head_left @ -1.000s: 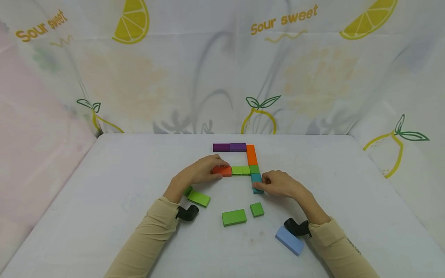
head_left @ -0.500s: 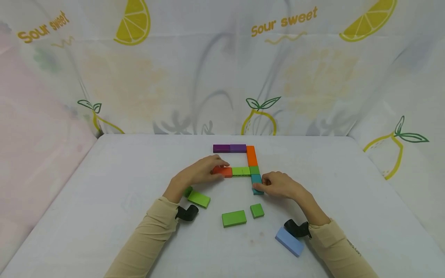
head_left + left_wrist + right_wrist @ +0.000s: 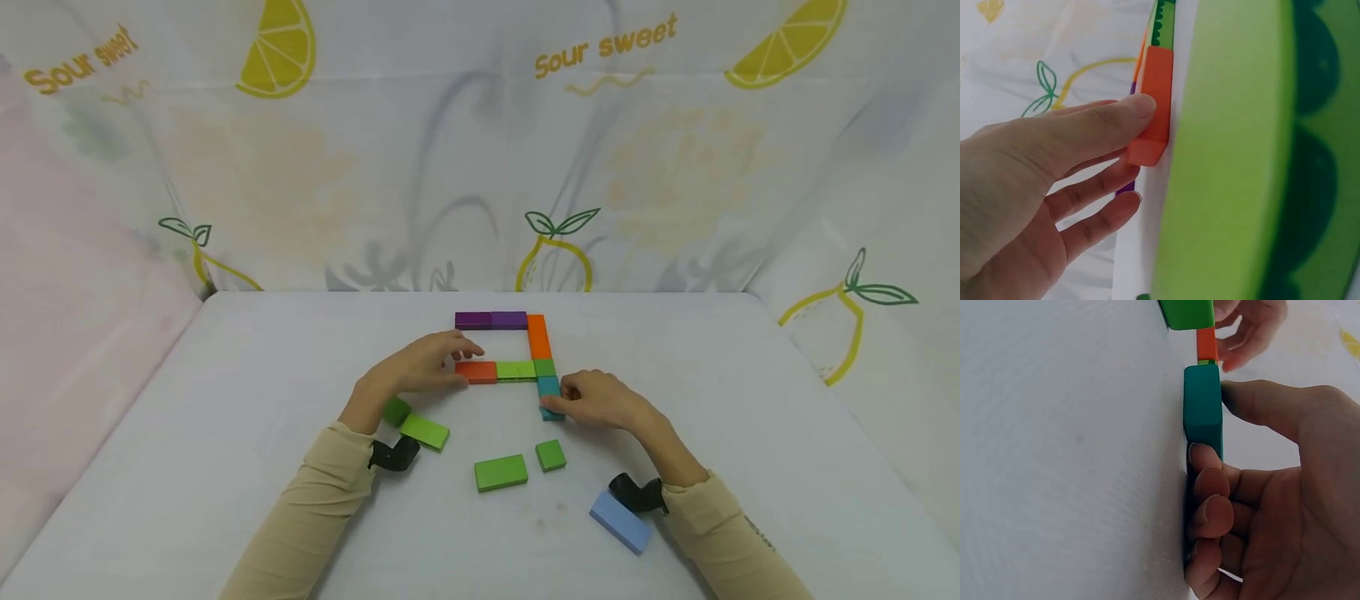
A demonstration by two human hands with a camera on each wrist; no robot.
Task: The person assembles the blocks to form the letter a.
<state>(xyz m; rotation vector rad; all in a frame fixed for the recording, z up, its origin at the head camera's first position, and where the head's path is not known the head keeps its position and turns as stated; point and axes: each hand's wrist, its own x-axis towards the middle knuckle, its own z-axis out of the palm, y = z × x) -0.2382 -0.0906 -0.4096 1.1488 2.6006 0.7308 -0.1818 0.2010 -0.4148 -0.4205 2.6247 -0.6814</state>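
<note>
My left hand (image 3: 420, 365) is at the left end of a red-orange block (image 3: 478, 372), its thumb overlapping the block in the left wrist view and its other fingers loosely spread. That block lines up with a lime block (image 3: 515, 370), which meets a small green block (image 3: 544, 367). Below the green block lies a teal block (image 3: 1204, 403), flat on the table. My right hand (image 3: 603, 398) holds the teal block, thumb on one side and fingers curled along the other. An orange block (image 3: 538, 336) and two purple blocks (image 3: 491, 321) continue the row toward the back.
Nearer me on the white table (image 3: 225, 467) lie a green block (image 3: 501, 473), a small green cube (image 3: 551, 456) and a light blue block (image 3: 621, 522). By my left wrist are a lime block (image 3: 425, 432) and a dark green piece (image 3: 395, 411). A printed curtain (image 3: 450, 150) stands behind.
My left hand has eased leftward and its fingers have loosened, so more of the red-orange block shows. The right hand keeps its hold on the teal block.
</note>
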